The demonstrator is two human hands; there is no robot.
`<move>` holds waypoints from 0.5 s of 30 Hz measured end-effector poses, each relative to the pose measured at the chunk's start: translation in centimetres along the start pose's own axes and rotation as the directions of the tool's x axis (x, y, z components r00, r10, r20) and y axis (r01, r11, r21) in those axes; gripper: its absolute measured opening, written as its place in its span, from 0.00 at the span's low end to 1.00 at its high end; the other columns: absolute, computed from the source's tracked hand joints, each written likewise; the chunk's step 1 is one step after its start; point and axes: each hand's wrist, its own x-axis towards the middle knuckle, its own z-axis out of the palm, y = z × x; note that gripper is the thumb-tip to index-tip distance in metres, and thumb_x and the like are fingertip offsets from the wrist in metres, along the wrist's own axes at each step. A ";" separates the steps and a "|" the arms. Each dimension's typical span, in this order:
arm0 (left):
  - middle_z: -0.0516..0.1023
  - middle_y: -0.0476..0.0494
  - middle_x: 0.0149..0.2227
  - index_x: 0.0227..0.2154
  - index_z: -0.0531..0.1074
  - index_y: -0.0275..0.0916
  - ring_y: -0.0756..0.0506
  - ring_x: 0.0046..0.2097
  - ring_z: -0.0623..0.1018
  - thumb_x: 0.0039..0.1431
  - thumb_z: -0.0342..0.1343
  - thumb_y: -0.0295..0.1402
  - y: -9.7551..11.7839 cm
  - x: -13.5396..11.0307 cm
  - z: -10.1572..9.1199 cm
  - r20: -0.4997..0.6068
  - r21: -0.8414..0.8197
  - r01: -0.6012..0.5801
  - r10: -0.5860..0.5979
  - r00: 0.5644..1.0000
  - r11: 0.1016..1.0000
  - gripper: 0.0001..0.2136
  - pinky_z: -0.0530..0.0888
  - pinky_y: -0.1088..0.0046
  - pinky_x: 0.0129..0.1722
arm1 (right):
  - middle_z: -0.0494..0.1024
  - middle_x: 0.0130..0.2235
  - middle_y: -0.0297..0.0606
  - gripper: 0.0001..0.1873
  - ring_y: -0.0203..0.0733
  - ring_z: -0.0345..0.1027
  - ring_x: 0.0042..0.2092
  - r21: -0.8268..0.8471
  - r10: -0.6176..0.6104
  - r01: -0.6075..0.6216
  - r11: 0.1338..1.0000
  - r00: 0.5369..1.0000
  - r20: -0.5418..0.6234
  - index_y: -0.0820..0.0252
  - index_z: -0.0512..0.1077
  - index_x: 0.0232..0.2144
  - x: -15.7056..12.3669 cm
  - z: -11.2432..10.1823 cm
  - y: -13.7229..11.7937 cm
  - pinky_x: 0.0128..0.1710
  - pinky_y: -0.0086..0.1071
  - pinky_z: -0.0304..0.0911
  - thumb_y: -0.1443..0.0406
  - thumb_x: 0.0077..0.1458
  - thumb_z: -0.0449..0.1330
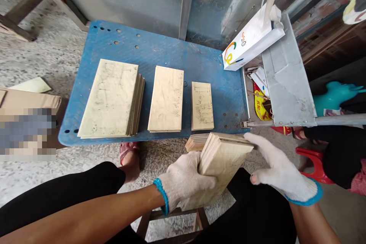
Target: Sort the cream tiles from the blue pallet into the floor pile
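Note:
My left hand, in a white knit glove with a blue cuff, is closed around a small stack of beige rectangular boards held over my lap. My right hand, gloved the same way, has its fingers stretched out and rests its fingertips on the stack's far right corner. On the blue board ahead lie three piles of the same beige boards: a large pile at left, a middle pile, and a small pile at right. More boards lie just beyond the held stack.
A white paper bag leans at the blue board's far right corner beside a grey metal tray. A cardboard box stands at left, a red plastic stool at right. A wooden stool is under me on concrete floor.

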 end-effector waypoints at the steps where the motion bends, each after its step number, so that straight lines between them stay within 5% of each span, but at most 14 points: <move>1: 0.79 0.54 0.29 0.32 0.75 0.47 0.45 0.32 0.78 0.39 0.64 0.43 -0.4 -0.2 0.2 0.012 0.032 0.023 -0.023 1.000 0.999 0.14 0.69 0.76 0.26 | 0.66 0.60 0.42 0.49 0.58 0.60 0.60 -0.156 0.010 -0.004 0.988 0.999 0.038 0.49 0.63 0.60 -0.3 0.0 -0.2 0.61 0.51 0.56 0.57 0.34 0.74; 4: 0.78 0.50 0.30 0.30 0.72 0.47 0.43 0.31 0.77 0.39 0.63 0.47 -0.6 -0.8 0.5 -0.006 0.198 0.070 -0.070 0.998 0.978 0.15 0.67 0.73 0.25 | 0.63 0.62 0.42 0.52 0.60 0.57 0.62 -0.464 -0.019 0.043 0.885 0.998 0.056 0.48 0.62 0.61 -0.4 0.5 -0.5 0.61 0.51 0.55 0.57 0.31 0.73; 9: 0.76 0.49 0.35 0.30 0.71 0.46 0.42 0.35 0.77 0.39 0.63 0.46 -0.5 -1.0 0.2 0.064 0.357 -0.031 0.008 0.998 0.934 0.15 0.67 0.72 0.28 | 0.69 0.58 0.42 0.51 0.55 0.65 0.57 -0.441 0.038 0.095 0.893 0.958 0.285 0.50 0.61 0.61 0.3 2.6 -1.6 0.55 0.44 0.62 0.60 0.32 0.72; 15: 0.75 0.46 0.39 0.34 0.72 0.46 0.40 0.36 0.77 0.43 0.60 0.49 -2.6 -0.7 1.3 0.132 0.445 -0.082 0.025 0.991 0.892 0.17 0.69 0.68 0.30 | 0.78 0.38 0.33 0.20 0.44 0.72 0.37 -0.369 0.128 0.005 0.929 0.933 0.336 0.52 0.73 0.40 -0.8 5.4 -2.1 0.37 0.34 0.64 0.62 0.42 0.69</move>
